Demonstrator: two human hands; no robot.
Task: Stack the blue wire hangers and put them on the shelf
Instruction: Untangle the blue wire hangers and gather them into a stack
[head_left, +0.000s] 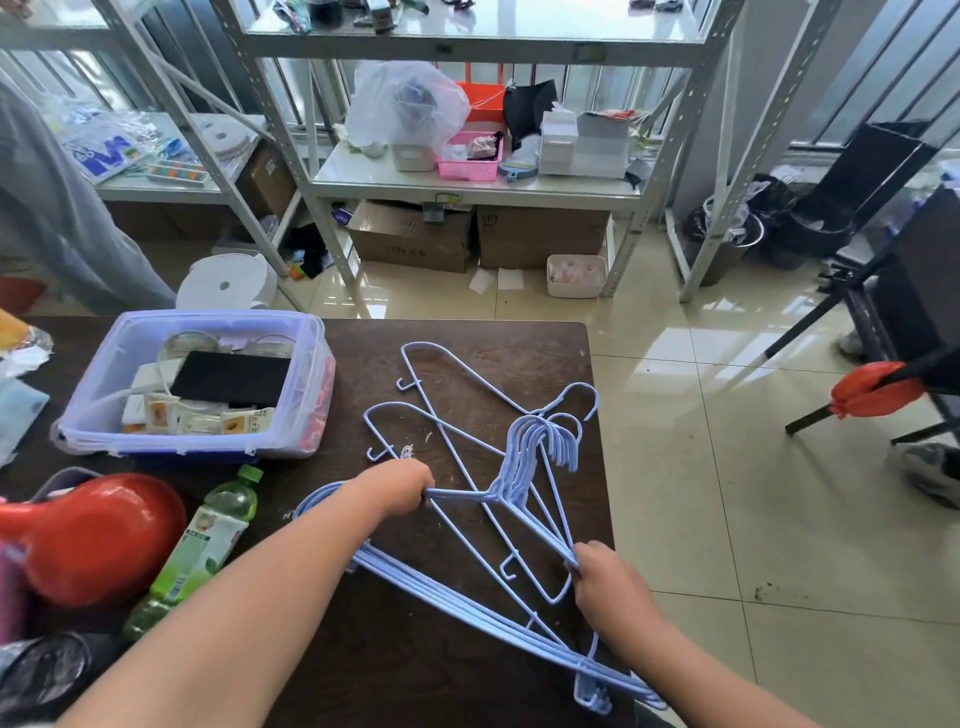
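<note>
A stack of several pale blue wire hangers (524, 457) is lifted over the dark table (363, 675), hooks bunched together and pointing away from me. My left hand (397, 486) is closed on the stack's left shoulder wires. My right hand (605, 579) is closed on its right shoulder wires. Two more blue hangers lie loose on the table beneath and beyond the stack, one (457, 376) farther back and one (410, 421) nearer. The white metal shelf (467, 184) stands across the floor, straight ahead.
A clear plastic bin (197, 384) with small items sits on the table's left. A green bottle (202, 545) and a red bowl (98, 535) lie at near left. Cardboard boxes (415, 236) sit under the shelf. A person's grey sleeve (57, 208) is at far left.
</note>
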